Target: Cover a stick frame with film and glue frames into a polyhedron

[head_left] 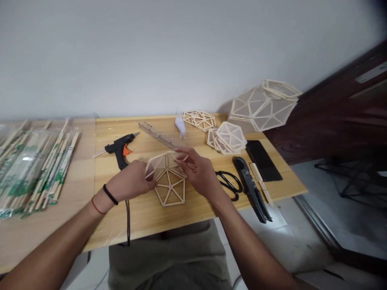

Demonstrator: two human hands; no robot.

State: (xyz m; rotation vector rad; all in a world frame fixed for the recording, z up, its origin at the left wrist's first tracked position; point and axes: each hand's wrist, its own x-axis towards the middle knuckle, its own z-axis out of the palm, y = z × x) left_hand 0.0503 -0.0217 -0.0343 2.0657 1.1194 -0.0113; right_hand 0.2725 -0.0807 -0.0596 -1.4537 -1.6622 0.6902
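My left hand (pixel 136 180) pinches the left side of a pale panel (pixel 161 162) made of thin wooden sticks with a whitish sheet across it. My right hand (pixel 196 169) grips the same panel at its right side, thumb and fingers closed. The panel tilts up at the far side of a wooden stick frame (pixel 170 187), whose spokes meet in the middle; whether the two are joined I cannot tell. Left of the panel lies a black glue gun (pixel 121 149) with an orange trigger. A clear ruler (pixel 159 136) lies just beyond my hands.
Bagged wooden sticks (pixel 39 169) cover the left. At the back right are stick frames (pixel 199 120), stacked covered panels (pixel 231 137) and a large covered structure (pixel 256 106). Black-handled scissors (pixel 231 185), a black cutter tool (pixel 252 189) and a phone (pixel 263 160) lie near the right edge.
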